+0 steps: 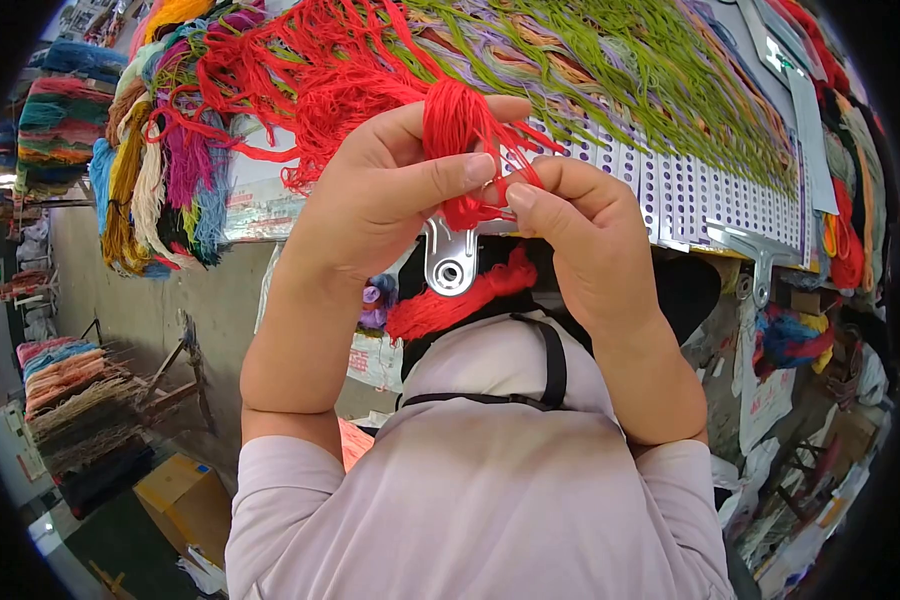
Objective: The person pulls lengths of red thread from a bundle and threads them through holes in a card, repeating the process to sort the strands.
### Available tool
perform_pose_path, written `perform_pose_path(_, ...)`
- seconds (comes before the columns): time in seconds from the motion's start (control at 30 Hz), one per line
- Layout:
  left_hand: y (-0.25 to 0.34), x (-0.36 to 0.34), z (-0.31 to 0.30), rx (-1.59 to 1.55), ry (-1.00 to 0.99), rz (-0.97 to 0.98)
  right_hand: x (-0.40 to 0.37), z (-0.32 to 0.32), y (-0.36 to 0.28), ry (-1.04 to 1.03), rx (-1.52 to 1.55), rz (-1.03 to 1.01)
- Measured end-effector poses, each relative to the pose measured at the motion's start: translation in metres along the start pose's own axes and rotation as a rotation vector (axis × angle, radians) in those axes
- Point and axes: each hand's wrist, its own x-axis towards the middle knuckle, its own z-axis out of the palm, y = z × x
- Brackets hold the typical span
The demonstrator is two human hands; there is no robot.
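A looped bundle of red thread hangs over the fingers of my left hand, whose thumb presses on it from the front. Close beside it on the right, my right hand pinches a few red strands between thumb and forefinger. Loose red thread is heaped on the table behind my left hand. Under the bundle a metal clip juts over the table's front edge. More red thread lies across my lap.
Green and purple threads cover the table over a white card with punched holes. A second metal clip sits at the right edge. Coloured skeins hang at the left. A cardboard box stands on the floor.
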Motion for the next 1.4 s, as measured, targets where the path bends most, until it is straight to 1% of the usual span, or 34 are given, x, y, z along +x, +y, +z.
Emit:
perform_pose_path(0.43, 0.002, -0.002, 0.003, -0.097, -0.011, -0.028, -0.004, 0.0, -0.001, -0.021, 0.036, -0.017)
perform_pose_path(0.63, 0.004, -0.002, 0.004, -0.106, -0.017, -0.047, -0.005, 0.004, -0.002, -0.016, 0.063, 0.048)
perform_pose_path(0.7, 0.003, -0.002, 0.006, -0.104, -0.027, -0.05, -0.004, 0.003, 0.001, 0.015, -0.02, -0.002)
perform_pose_path(0.77, 0.002, -0.001, 0.012, -0.042, 0.076, -0.022, -0.001, 0.0, 0.002, 0.01, -0.03, -0.009)
perform_pose_path(0.8, 0.002, -0.001, 0.014, -0.041, 0.076, -0.021, 0.0, -0.001, 0.002, 0.005, -0.041, -0.017)
perform_pose_path(0.87, 0.002, 0.0, 0.015, 0.132, 0.134, 0.104, 0.001, 0.001, 0.004, 0.029, -0.06, -0.037)
perform_pose_path(0.9, 0.002, 0.0, 0.013, 0.133, 0.134, 0.104, 0.002, 0.001, 0.004, 0.054, -0.08, -0.056)
perform_pose_path(0.97, 0.0, 0.001, 0.008, 0.308, 0.132, 0.171, 0.004, 0.0, 0.006, 0.034, -0.025, -0.028)
perform_pose_path(1.0, 0.0, 0.001, 0.009, 0.31, 0.13, 0.171, 0.004, 0.0, 0.006, 0.014, 0.03, 0.0)
perform_pose_path(1.07, 0.002, 0.001, 0.011, 0.324, 0.187, 0.191, 0.007, 0.003, 0.003, 0.016, 0.032, 0.006)
perform_pose_path(1.13, 0.004, 0.0, 0.013, 0.33, 0.176, 0.174, 0.008, 0.003, 0.002, 0.017, 0.035, 0.014)
perform_pose_path(1.23, 0.002, 0.002, 0.01, 0.342, 0.17, 0.174, 0.009, 0.001, 0.003, -0.046, 0.079, 0.055)
perform_pose_path(1.3, -0.002, 0.004, 0.004, 0.349, 0.177, 0.193, 0.01, 0.0, -0.002, -0.068, 0.028, 0.135)
perform_pose_path(1.33, -0.004, 0.005, 0.001, 0.279, 0.16, 0.161, 0.01, 0.0, -0.004, -0.071, 0.028, 0.134)
perform_pose_path(1.37, -0.005, 0.005, -0.001, 0.209, 0.141, 0.129, 0.01, 0.0, -0.007, -0.053, -0.069, 0.085)
perform_pose_path(1.4, -0.004, 0.004, -0.001, 0.208, 0.141, 0.13, 0.01, 0.001, -0.011, -0.035, -0.165, 0.036)
